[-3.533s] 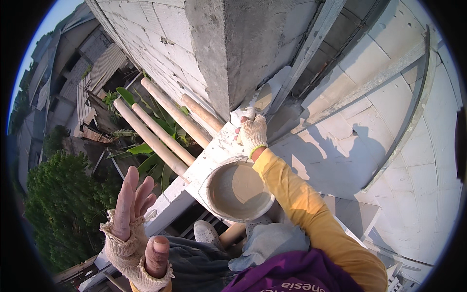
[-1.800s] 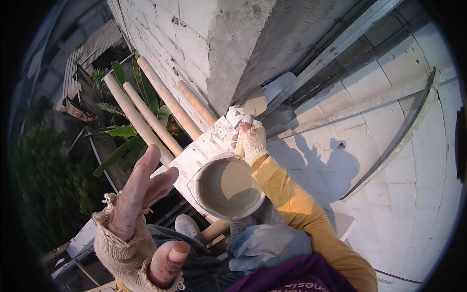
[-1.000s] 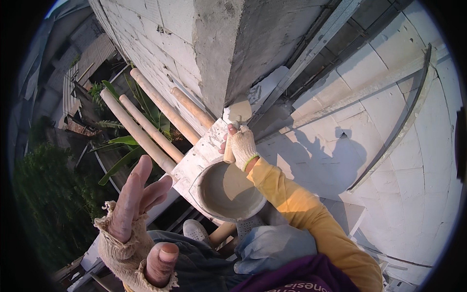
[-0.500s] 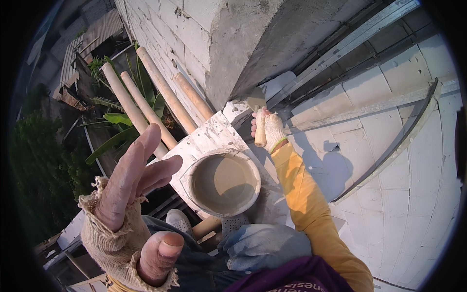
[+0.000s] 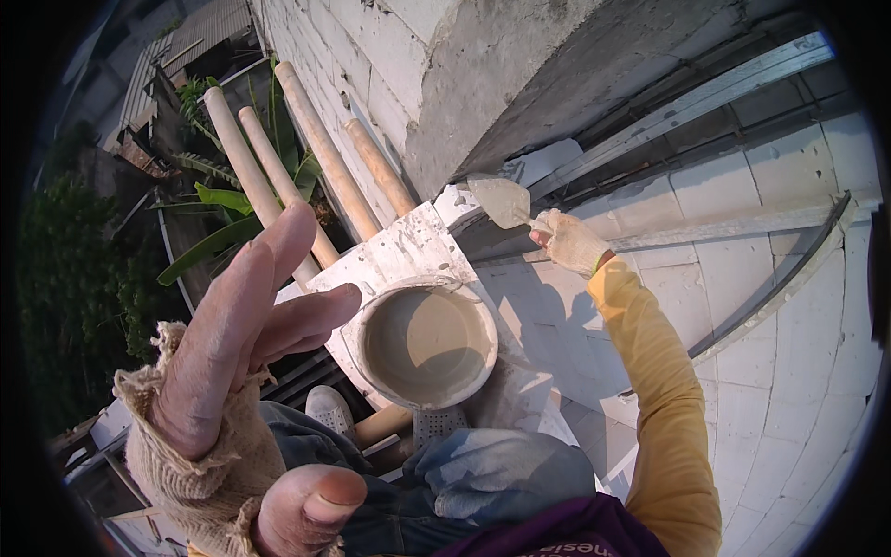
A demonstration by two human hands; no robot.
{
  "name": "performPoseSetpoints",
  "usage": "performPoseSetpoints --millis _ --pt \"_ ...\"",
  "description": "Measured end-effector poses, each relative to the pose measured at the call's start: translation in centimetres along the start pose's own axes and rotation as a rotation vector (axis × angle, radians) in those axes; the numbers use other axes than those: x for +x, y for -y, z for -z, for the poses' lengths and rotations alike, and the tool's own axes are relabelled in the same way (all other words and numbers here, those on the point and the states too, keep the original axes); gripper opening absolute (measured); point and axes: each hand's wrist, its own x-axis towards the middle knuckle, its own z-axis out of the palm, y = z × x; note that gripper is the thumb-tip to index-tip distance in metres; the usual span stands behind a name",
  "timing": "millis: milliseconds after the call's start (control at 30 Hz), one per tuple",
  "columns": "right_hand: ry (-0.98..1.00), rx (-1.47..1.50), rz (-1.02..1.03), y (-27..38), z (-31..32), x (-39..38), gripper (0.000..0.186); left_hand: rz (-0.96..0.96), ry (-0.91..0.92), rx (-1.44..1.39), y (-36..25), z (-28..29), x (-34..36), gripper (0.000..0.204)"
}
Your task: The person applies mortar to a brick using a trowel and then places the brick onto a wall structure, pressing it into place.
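My right hand point(image 5: 568, 239), in a cream knit glove with bare fingertips, is closed round the handle of a trowel. The broad trowel blade point(image 5: 501, 201) is coated in grey mortar and sits beside the foot of the concrete column. My left hand point(image 5: 251, 362), in a frayed fingerless glove, is raised close to the camera with thumb and fingers apart, holding nothing. Between the hands, a round bucket point(image 5: 489, 369) of wet grey mortar point(image 5: 418, 334) stands on a white, splattered board point(image 5: 399, 243). My feet are just behind the bucket.
A rough concrete column point(image 5: 501, 74) rises ahead, joined to a white block wall point(image 5: 371, 65). Several wooden poles point(image 5: 320, 139) stick out at the left, above plants far below. A metal channel point(image 5: 691, 97) and a dark curved strip point(image 5: 789, 269) lie at the right.
My right hand has moved right and turned the trowel, so its blade now shows broadside. My left hand stays open, shifted slightly left.
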Motion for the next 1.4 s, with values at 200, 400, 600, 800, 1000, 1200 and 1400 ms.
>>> performPoseSetpoints --millis 200,400,600,800,1000,1200,1400 --pt "-0.039 -0.489 0.074 0.8 3.8 2.9 0.028 -0.075 -0.047 0.054 0.9 -1.1 0.4 0.102" --pt "0.054 -0.333 -0.149 0.4 7.0 5.1 0.022 -0.104 -0.042 0.075 2.1 -1.1 0.9 0.100" --pt "-0.099 -0.328 -0.178 -3.3 5.7 4.8 0.030 0.000 0.004 0.085 0.9 -2.1 1.8 0.093" --pt "-0.304 -0.322 -0.073 -4.2 5.1 -1.9 0.031 -0.030 -0.017 0.057 1.7 -1.7 1.9 0.090" --pt "-0.376 0.237 0.229 3.7 -3.4 -14.1 0.023 -0.067 -0.016 0.074 1.5 -0.6 1.5 0.087" --pt "-0.122 -0.242 0.203 4.5 -6.5 -16.9 0.038 -0.099 0.045 -0.006 1.8 -1.6 2.0 0.082" --pt "-0.396 -0.232 -0.202 -0.2 -1.1 -7.1 0.029 -0.095 -0.017 -0.008 1.6 -1.5 1.5 0.088"
